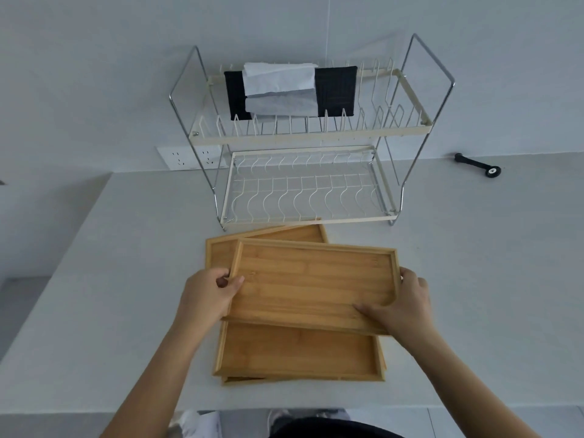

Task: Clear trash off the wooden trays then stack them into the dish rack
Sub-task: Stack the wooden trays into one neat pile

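White countertop [132, 279]: our left hand [208, 298] and right hand [401, 306] grip the rectangular wooden tray [313, 279] by its short ends, long axis crosswise, two-tier wire dish rack [309, 191] straight ahead.

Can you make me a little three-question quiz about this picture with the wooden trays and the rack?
1. True or false: both hands hold the top tray.
2. Where is the tissue pack? A) upper shelf of the dish rack B) on the counter C) on a tray
3. Is any trash showing on the top tray?

Key:
1. True: the left hand and right hand each grip a short end.
2. A
3. No, it looks bare.
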